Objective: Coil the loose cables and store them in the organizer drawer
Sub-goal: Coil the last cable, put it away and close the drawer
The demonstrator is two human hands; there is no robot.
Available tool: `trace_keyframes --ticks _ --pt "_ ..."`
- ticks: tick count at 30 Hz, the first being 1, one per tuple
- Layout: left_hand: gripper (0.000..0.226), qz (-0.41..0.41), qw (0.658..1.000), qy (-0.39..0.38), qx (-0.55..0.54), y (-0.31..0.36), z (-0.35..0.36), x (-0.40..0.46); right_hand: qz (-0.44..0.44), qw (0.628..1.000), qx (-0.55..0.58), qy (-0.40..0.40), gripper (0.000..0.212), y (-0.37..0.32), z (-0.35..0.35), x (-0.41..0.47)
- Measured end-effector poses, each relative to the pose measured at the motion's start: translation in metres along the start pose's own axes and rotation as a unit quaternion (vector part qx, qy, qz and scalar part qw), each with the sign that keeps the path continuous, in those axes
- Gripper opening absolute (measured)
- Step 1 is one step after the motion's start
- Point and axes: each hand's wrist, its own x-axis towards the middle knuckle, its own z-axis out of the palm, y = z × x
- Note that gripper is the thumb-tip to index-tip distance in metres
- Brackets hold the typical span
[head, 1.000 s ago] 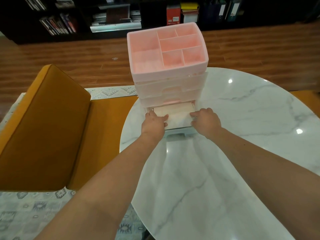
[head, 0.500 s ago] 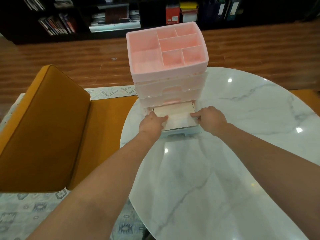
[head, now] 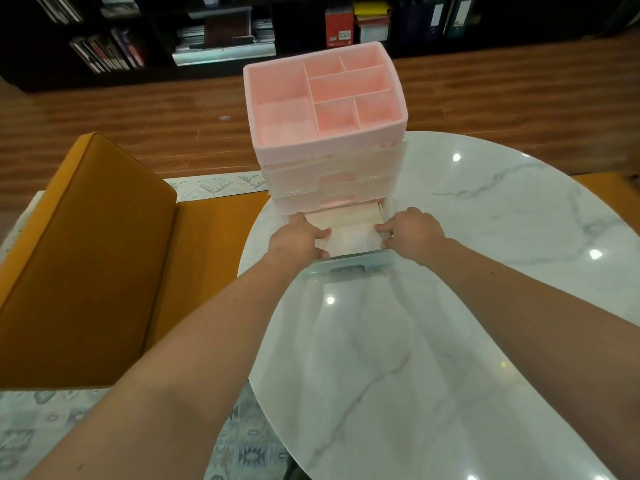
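A pink plastic organizer (head: 325, 109) with an open compartment tray on top stands at the far side of the white marble table (head: 433, 341). Its bottom drawer (head: 349, 265) is pulled partly out; the inside looks pale and I see no cable in it. My left hand (head: 294, 240) grips the drawer's left side wall, thumb inside. My right hand (head: 412, 235) grips the right side wall. The two upper drawers are closed. No cable is visible anywhere.
An orange upholstered bench (head: 86, 258) stands left of the table on a patterned rug (head: 41, 431). Beyond the table lies a wooden floor (head: 138, 112) and dark bookshelves (head: 207, 26).
The bottom drawer has slid a little further out toward me, with both hands staying on its sides.
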Motion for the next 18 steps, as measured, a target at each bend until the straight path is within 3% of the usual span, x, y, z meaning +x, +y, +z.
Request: trace_keyframes --ticks 4,7,13,18 --pt "0.061 -0.004 0.999 -0.005 0.052 0.007 0.004 -0.002 -0.001 0.998 -0.059 0.019 0.03 -0.003 0.011 0.011" --pt "0.068 -0.008 0.996 -0.02 0.083 0.012 -0.004 -0.004 -0.013 0.995 -0.096 0.03 0.037 -0.002 0.013 0.014" --pt "0.071 -0.002 0.99 0.018 0.14 0.01 -0.006 -0.01 -0.004 0.999 -0.03 0.031 0.035 0.006 0.01 0.015" --pt "0.059 -0.017 0.998 0.018 0.065 0.009 0.003 -0.011 0.013 0.999 -0.02 0.037 0.027 0.005 0.014 0.015"
